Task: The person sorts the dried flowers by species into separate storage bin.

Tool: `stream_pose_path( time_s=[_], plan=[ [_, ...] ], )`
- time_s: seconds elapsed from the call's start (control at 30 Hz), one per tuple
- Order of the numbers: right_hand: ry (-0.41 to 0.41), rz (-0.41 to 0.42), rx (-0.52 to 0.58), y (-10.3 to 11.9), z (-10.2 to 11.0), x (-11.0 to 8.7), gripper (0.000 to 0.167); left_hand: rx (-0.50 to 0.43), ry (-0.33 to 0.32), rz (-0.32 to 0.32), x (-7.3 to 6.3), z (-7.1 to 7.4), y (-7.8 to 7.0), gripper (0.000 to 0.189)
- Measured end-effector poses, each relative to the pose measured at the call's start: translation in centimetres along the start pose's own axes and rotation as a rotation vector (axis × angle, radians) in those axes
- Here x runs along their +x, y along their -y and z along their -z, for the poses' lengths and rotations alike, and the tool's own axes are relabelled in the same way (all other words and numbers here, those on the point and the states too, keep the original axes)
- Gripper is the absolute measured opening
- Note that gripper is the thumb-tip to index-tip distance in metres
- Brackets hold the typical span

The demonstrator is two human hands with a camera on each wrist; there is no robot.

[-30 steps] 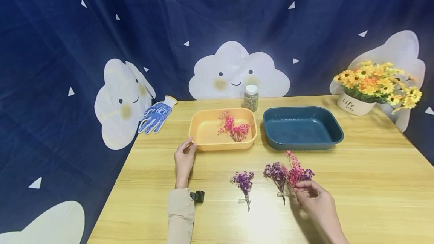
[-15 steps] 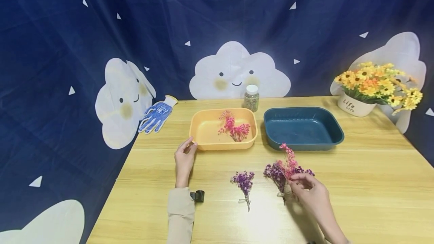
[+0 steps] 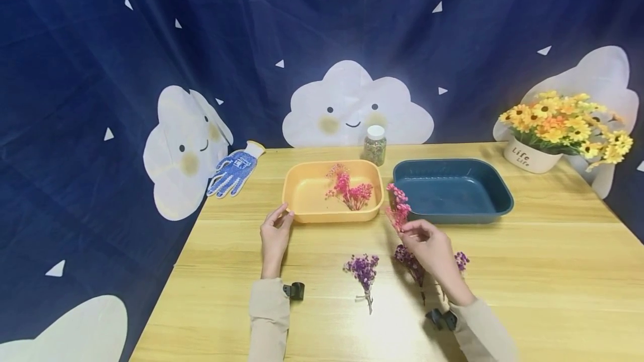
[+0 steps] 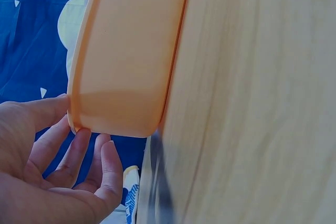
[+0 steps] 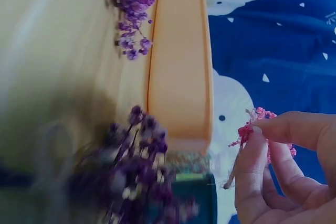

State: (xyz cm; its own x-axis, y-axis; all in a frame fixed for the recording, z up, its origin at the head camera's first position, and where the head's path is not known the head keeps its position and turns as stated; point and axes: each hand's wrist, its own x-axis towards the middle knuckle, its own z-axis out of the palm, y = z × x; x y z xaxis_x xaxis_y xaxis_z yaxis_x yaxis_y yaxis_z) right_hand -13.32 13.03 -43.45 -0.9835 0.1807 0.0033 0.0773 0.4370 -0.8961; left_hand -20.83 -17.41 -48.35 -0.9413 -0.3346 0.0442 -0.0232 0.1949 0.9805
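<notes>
My right hand (image 3: 434,253) pinches a sprig of pink dried flowers (image 3: 398,205) between thumb and fingertips. The sprig is raised above the table, between the two trays in the head view. My left hand (image 3: 274,239) holds the front left corner of the orange tray (image 3: 332,218), its fingertips at the rim (image 4: 73,114). Inside that tray lie other pink dried flowers (image 3: 352,194). Purple dried flowers (image 3: 410,264) lie under my right hand, partly hidden by it. A separate purple bunch (image 3: 363,272), tied with twine, lies to their left.
A dark blue tray (image 3: 453,218) stands to the right of the orange one. Behind them is a white-lidded jar (image 3: 374,147). A blue and white glove (image 3: 235,169) lies at the back left, and a white pot (image 3: 530,155) of yellow flowers stands at the back right.
My right hand has lifted the pink sprig off the purple flowers and carried it forward and left, toward the gap between the trays. The left hand has stayed at the orange tray's corner.
</notes>
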Motion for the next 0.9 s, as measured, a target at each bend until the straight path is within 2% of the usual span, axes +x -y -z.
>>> stream_pose_path(
  time_s=[0.07, 0.17, 0.37, 0.77, 0.9],
  plan=[
    [0.03, 0.017, 0.041, 0.3, -0.7, 1.2, 0.018, -0.006, 0.002, 0.004, 0.0, 0.0, 0.0, 0.036],
    [0.056, 0.036, 0.046, 0.7, -1.8, 2.8, 0.017, -0.003, 0.0, 0.002, 0.0, 0.1, 0.0, 0.036],
    [0.042, 0.091, -0.029, 2.0, -3.6, 5.1, 0.013, 0.008, -0.005, -0.007, -0.2, 0.1, -0.1, 0.036],
    [0.065, 0.094, -0.061, 3.5, -6.4, 9.1, 0.012, 0.001, -0.002, -0.004, -0.3, 0.0, 0.0, 0.036],
    [0.066, 0.084, -0.073, 3.5, -6.6, 9.5, 0.012, -0.01, -0.002, -0.011, -0.2, 0.0, -0.2, 0.037]
  ],
)
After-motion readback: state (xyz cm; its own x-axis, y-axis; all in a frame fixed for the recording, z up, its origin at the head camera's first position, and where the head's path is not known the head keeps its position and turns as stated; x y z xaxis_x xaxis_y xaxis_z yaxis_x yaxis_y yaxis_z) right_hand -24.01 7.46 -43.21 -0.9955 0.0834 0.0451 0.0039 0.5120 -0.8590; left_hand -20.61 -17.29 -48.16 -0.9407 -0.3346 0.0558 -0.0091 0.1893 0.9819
